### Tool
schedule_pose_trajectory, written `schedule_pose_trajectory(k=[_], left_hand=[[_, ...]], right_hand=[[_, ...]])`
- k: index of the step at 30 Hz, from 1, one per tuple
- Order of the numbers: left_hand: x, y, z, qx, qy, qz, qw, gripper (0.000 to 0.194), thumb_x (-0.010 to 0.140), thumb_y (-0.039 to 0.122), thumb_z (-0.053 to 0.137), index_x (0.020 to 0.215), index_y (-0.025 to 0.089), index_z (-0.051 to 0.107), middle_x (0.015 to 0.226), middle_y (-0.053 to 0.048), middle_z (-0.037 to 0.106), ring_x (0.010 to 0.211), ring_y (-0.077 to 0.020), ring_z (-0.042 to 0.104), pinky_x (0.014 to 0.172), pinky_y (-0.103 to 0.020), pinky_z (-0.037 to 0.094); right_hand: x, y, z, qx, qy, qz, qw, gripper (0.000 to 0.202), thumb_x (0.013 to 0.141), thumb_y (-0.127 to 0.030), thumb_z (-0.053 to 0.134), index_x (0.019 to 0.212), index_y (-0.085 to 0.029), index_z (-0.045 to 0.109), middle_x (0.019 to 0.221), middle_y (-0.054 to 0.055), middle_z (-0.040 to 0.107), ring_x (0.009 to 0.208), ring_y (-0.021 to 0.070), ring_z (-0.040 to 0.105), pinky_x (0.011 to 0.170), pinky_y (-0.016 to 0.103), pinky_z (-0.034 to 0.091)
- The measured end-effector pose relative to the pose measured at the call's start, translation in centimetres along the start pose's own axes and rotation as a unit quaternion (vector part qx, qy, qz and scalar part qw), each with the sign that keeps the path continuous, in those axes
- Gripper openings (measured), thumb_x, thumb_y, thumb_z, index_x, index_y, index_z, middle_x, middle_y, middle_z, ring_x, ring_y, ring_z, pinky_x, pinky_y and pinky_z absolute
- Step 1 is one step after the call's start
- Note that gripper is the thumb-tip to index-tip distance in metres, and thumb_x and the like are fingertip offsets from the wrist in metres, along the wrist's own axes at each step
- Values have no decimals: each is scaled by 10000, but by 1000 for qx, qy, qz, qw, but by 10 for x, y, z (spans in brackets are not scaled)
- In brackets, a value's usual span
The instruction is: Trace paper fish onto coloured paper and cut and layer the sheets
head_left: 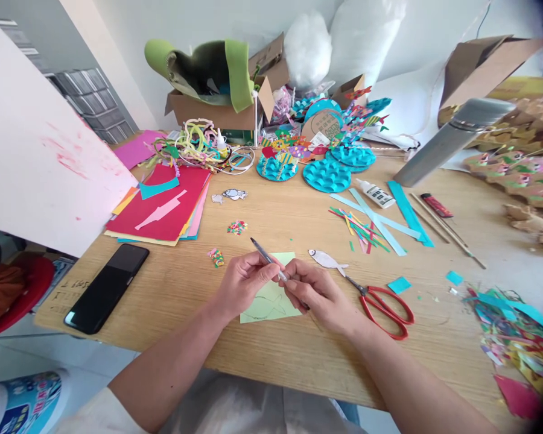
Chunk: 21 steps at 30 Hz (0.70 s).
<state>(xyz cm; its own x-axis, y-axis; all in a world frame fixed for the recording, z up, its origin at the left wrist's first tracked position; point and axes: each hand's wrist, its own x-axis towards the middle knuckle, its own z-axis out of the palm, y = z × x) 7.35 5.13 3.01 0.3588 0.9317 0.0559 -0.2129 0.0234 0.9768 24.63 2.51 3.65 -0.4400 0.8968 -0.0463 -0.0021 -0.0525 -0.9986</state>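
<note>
A dark pen [261, 250] slants between my two hands above the table. My left hand [242, 284] pinches its middle with thumb and fingers. My right hand [320, 294] has its fingers closed round the lower end, which is mostly hidden. Under the hands lies a light green sheet of paper [278, 308] with a fish outline drawn on it. Just right of the sheet rests a white paper fish cutout [326, 259]. Red-handled scissors [386, 308] lie beside my right wrist, their tips close to the fish's tail.
A black phone [106, 289] and stacked coloured paper [160, 208] are on the left. Blue egg-tray crafts [328, 175] stand at the back. To the right are a glue bottle [376, 194], paper strips [380, 224], a grey flask [452, 141] and a scrap heap [516, 337].
</note>
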Motion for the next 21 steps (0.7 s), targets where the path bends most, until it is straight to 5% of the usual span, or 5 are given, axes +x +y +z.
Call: schedule_pose_trajectory(k=[11,16,19,21], left_hand=[[-1,-1,-4,21,-3,0,1000,270,858,422,668,898,160,720,719,-33,693,691,-142,634,675,-256,481],[6,1,-10,66,-23,13,997,386,881,432,625,1165,173,649,918,-67,714,750,-137,608,686,-261,476],[12,-2,-18,170,3,16,985,284,893,337,605,1122,175,652,948,-67,701,799,-144,610,725,-272,481],[15,-6,-25,279,13,30,960,195,874,240,613,1049,172,667,952,-64,689,800,-151,598,748,-291,481]], right_hand=[[1,-2,-4,51,-35,15,998,176,919,-328,475,916,-163,534,529,-73,447,428,68,362,437,213,288],[0,-13,-39,-95,79,-21,992,243,908,-425,509,929,-183,520,580,-41,506,482,108,463,475,242,363],[-2,-9,-74,-349,210,20,913,150,901,-335,502,879,-192,541,687,21,607,622,151,552,575,270,391],[-2,0,-92,-489,232,82,837,128,895,-251,452,844,-191,553,740,52,638,670,180,569,598,290,376]])
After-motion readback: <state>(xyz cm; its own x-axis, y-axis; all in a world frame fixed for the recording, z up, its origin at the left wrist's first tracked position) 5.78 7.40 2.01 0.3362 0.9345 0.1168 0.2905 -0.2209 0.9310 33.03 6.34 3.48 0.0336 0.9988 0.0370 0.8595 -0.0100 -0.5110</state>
